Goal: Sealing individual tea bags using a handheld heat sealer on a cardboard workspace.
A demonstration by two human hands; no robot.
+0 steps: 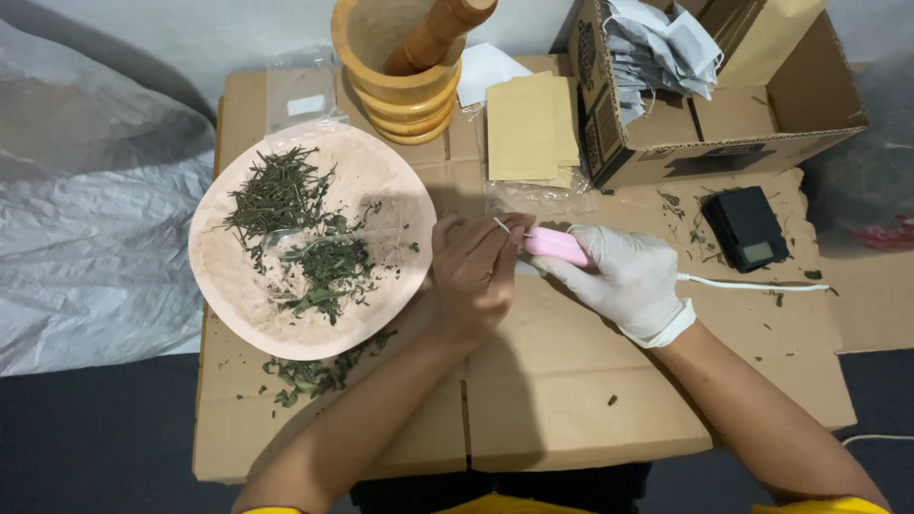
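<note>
My right hand (pixel 624 276), in a white glove, grips a small pink corded tool (pixel 557 247) lying across the cardboard sheet (pixel 562 390). My bare left hand (pixel 473 266) is curled beside the tool's front end, its fingers pinching something small and thin at the tip; what it is I cannot tell. A white cord (pixel 752 285) trails right from the tool. Left of my hands sits a round pink plate (pixel 381 181) with dried green herbs (pixel 286 195) and a clear spoon (pixel 295 242) lying on it.
A wooden mortar with pestle (pixel 405 67) stands at the back. Tan paper envelopes (pixel 528 128) lie beside an open cardboard box (pixel 762 124) of white filter bags. A small black scale (pixel 747 228) sits to the right. Herb bits (pixel 309 373) litter the cardboard. Grey plastic sheeting (pixel 86 219) lies left.
</note>
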